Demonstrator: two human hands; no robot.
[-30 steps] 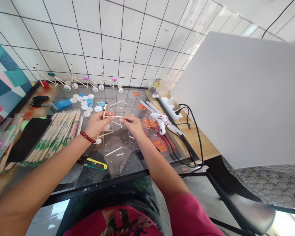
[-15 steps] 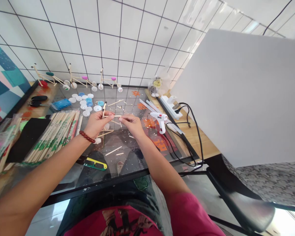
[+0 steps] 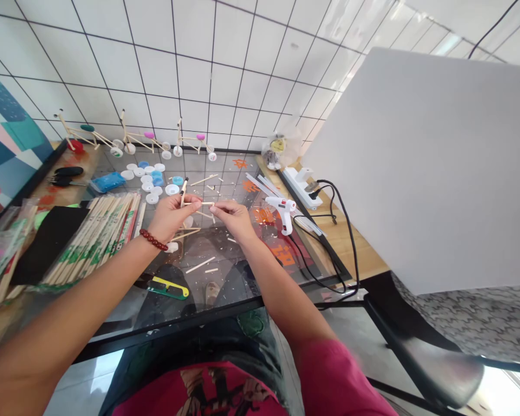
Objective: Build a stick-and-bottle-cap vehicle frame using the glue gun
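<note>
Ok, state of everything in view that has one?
Left hand, pinching the stick frame
Right hand, pinching the stick frame's end
Stick frame, held in both hands
Glue gun, set down; on or off unclear
Power strip, plugs inserted
Stick models, standing near the wall
Bottle caps, loose, clustered
Yellow-green tool, lying down
Blue packet, lying down; sealed or open unclear

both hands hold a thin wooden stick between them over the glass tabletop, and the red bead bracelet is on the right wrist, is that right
Not quite: the head view shows the red bead bracelet on the left wrist. The left hand and right hand do hold a thin wooden stick over the glass tabletop.
</note>
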